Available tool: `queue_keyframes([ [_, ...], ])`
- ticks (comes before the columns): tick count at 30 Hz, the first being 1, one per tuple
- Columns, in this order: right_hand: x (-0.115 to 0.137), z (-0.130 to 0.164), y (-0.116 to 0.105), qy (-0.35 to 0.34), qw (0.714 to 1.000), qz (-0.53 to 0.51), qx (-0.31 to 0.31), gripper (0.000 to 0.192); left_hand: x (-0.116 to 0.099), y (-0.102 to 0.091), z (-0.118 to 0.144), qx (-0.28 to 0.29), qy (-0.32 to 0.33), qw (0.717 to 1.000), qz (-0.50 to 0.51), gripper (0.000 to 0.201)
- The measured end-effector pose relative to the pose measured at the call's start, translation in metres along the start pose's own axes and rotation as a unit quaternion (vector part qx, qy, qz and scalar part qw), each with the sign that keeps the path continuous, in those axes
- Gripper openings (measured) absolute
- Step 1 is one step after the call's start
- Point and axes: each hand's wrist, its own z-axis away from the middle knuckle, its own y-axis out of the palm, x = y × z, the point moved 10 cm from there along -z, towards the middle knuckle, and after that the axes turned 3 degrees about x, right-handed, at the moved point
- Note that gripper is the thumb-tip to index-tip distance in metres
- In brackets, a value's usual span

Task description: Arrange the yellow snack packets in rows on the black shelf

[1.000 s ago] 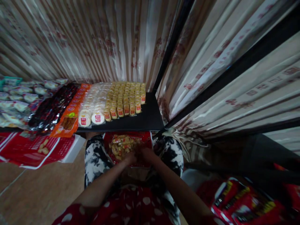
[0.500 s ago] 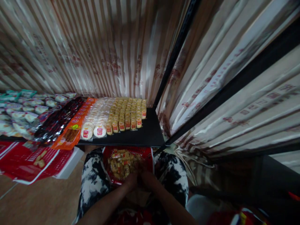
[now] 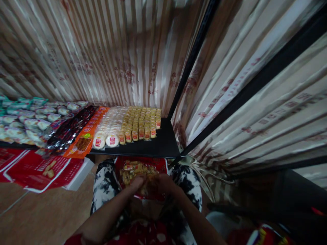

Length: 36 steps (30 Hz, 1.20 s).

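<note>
Both hands have lifted slightly: the left hand [image 3: 136, 183] and right hand [image 3: 163, 183] now meet, fingers closed on small wrapped snacks [image 3: 133, 172] above the red basket [image 3: 153, 164] on the lap. Beyond, snack rows [image 3: 140, 124] fill the black shelf [image 3: 158, 146], still unchanged.

Walls: striped beige curtain [image 3: 107, 51] with faint red motifs hangs behind the black shelf [image 3: 158, 144] and to its right.
Frame: black metal post [image 3: 194, 54] rises from the shelf's back right corner.
Floor: brown tiles [image 3: 43, 214] lie left of and below the shelf.
Light: dim, warm.
</note>
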Motion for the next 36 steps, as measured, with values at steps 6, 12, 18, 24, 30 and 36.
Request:
queue_keyframes([
  [6,-0.011,-0.011,-0.042,-0.006,0.993,-0.110,-0.045,0.029,-0.011,-0.001,0.007,0.065,-0.069,0.988,0.122,0.011],
  [12,-0.018,-0.019,-0.061,-0.020,0.929,-0.357,-0.096,0.028,-0.041,-0.009,0.006,0.019,-0.020,0.981,0.190,0.019],
  [18,-0.034,-0.017,-0.070,0.006,0.823,-0.534,-0.192,0.040,-0.059,-0.004,0.005,-0.023,-0.001,0.955,0.295,0.020],
  [24,-0.036,-0.011,-0.087,-0.042,0.755,-0.584,-0.294,0.044,-0.090,0.008,-0.004,-0.054,0.020,0.946,0.320,0.014],
  [30,-0.051,-0.019,-0.099,-0.025,0.783,-0.514,-0.348,0.048,-0.129,0.022,-0.021,-0.049,0.040,0.939,0.338,0.011],
  [36,-0.085,-0.038,-0.140,0.013,0.797,-0.435,-0.418,0.046,-0.156,0.028,-0.043,-0.074,0.031,0.950,0.300,0.020],
])
